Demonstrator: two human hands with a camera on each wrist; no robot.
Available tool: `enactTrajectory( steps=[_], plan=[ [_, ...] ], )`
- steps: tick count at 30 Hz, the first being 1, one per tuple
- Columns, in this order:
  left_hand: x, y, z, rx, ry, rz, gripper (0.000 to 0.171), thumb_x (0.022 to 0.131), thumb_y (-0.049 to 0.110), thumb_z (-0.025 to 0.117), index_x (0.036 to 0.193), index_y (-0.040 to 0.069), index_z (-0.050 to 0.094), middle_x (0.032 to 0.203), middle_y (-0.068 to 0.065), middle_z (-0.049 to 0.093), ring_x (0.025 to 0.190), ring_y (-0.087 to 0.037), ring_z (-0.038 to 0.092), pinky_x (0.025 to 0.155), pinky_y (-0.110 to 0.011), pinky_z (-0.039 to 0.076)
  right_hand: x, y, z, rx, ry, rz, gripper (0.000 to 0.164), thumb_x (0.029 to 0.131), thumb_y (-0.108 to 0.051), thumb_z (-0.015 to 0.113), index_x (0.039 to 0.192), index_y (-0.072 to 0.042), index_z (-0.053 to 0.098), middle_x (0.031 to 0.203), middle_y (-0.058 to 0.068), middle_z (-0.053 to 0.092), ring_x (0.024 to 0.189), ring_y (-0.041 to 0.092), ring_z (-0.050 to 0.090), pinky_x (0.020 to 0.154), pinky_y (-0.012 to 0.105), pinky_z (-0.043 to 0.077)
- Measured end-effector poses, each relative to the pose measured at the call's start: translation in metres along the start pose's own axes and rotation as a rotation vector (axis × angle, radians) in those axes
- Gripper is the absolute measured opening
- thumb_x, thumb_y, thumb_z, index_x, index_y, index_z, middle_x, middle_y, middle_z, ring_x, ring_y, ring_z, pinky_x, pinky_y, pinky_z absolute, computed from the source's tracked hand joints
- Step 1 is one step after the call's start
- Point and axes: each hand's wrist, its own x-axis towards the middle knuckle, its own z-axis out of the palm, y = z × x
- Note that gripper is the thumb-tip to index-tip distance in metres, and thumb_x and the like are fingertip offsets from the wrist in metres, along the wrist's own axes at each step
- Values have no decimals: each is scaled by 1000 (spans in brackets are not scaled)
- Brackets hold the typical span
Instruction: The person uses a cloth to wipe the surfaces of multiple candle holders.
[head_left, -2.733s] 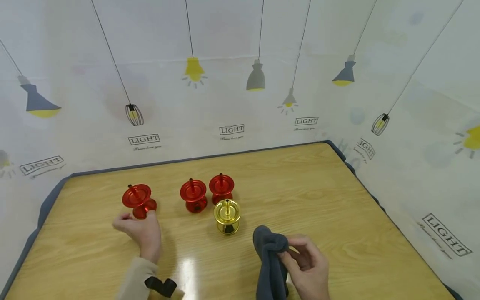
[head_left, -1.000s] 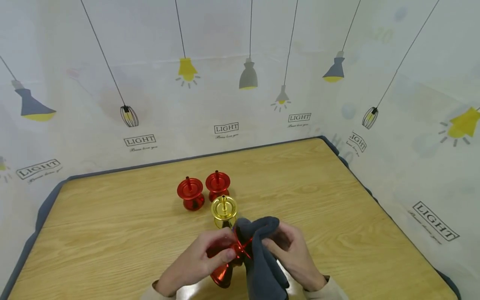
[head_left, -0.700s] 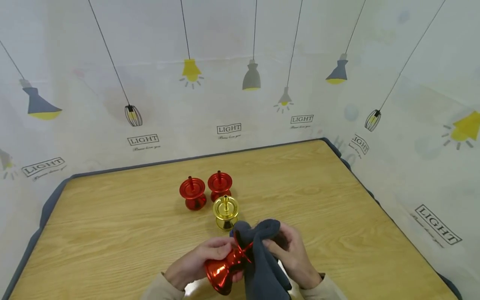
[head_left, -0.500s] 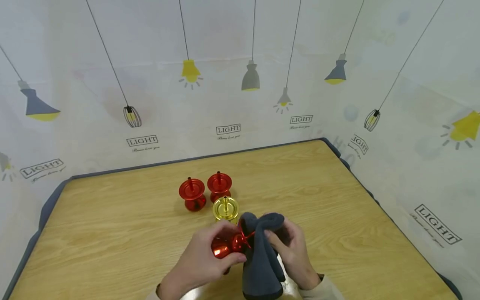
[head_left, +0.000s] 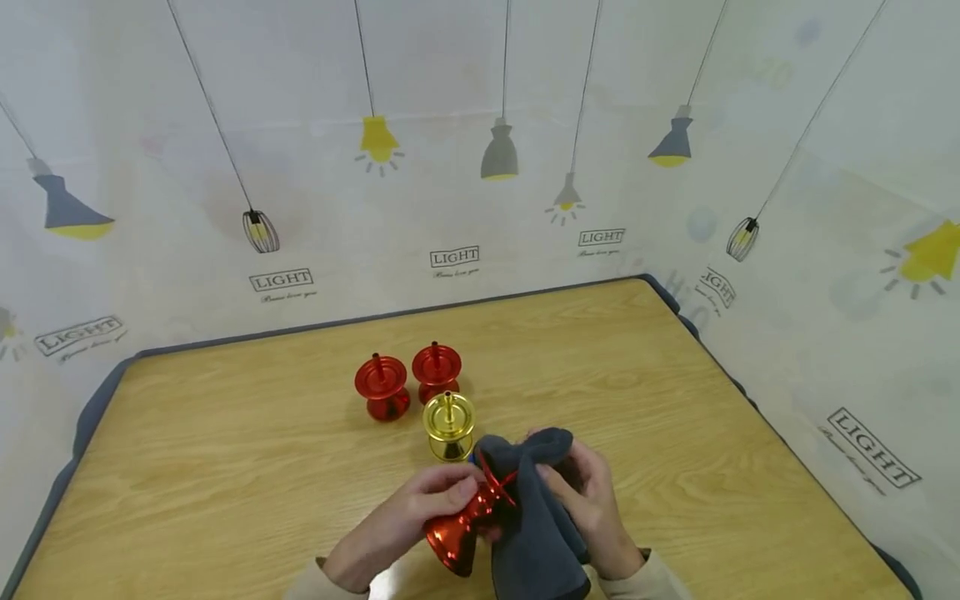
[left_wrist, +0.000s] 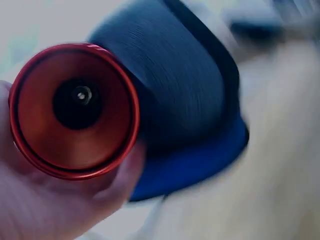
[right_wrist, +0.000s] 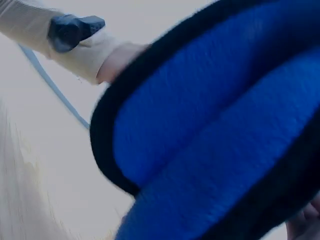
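My left hand (head_left: 423,508) grips a red metallic candle holder (head_left: 453,537) by its waist, tilted with the flared base toward me. In the left wrist view the hollow underside of this candle holder (left_wrist: 75,112) faces the camera. A folded cleaning cloth (head_left: 532,525), dark grey outside, is pinched by my right hand (head_left: 592,500) and lies against the candle holder's dish end, partly hiding it. The right wrist view is mostly filled by the blue inner side of the cloth (right_wrist: 210,130) with its dark border. The right fingers are partly hidden behind the cloth.
Two red candle holders, one at the left (head_left: 382,387) and one beside it (head_left: 437,371), stand upright past my hands. A gold candle holder (head_left: 448,425) stands just beyond the cloth. The wooden table (head_left: 225,433) meets a lamp-printed backdrop (head_left: 420,200) behind and at the sides.
My left hand has taken the red candle holder from the table's left side and brought it to the cloth. Over the last second the holder has been turned in my fingers against the cloth.
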Motion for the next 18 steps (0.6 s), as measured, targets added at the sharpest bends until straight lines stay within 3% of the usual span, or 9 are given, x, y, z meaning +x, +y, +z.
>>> enactTrajectory(
  steps=[5,7,8,10,11,15,17,18],
  plan=[
    [-2,-2,22,716,416,253,38,84,24,85,115,11,67,104,2,72,91,-6,68,81,-24,59,-1,-5,6,-78,132,103,23,96,9,56,117,6,64,102,-5,72,91,9,68,79,23,55],
    [-1,-4,28,866,497,312,42,79,23,89,114,11,68,103,1,74,90,-8,69,79,-25,60,-1,-7,7,-88,150,145,21,96,7,57,116,13,61,100,-4,72,90,10,67,79,24,55],
    [-1,-5,28,882,505,311,41,80,23,88,114,11,69,103,0,74,89,-7,69,78,-25,59,-1,-7,7,-90,150,161,21,97,6,58,116,14,61,99,-4,71,89,10,67,79,25,55],
    [0,-3,26,776,448,250,34,85,24,84,112,7,70,100,0,74,86,-6,69,77,-22,58,0,-8,6,-94,128,162,22,97,5,58,117,14,60,100,-4,72,91,10,67,80,25,56],
    [1,-2,22,641,378,188,31,89,24,79,112,5,71,98,1,74,85,-6,69,77,-22,58,0,-8,5,-93,109,155,22,97,5,58,118,12,61,102,-4,72,92,10,68,81,25,56],
    [2,0,4,-91,48,-131,33,102,32,59,117,4,67,93,2,73,82,-7,69,81,-23,56,0,-9,0,-72,17,88,25,96,9,54,119,7,62,109,-6,72,98,10,69,86,24,55],
    [1,-2,-2,-294,-51,-228,37,104,34,52,125,5,63,96,2,74,86,-9,70,85,-27,56,0,-9,0,-56,-14,61,26,96,11,53,120,7,62,112,-7,71,100,9,69,88,24,55],
    [-1,-2,-3,-330,-73,-248,40,104,35,50,130,6,61,99,2,74,88,-10,70,87,-28,56,0,-8,0,-51,-21,49,26,95,12,53,119,9,62,112,-7,71,101,9,69,89,24,55]
  ],
)
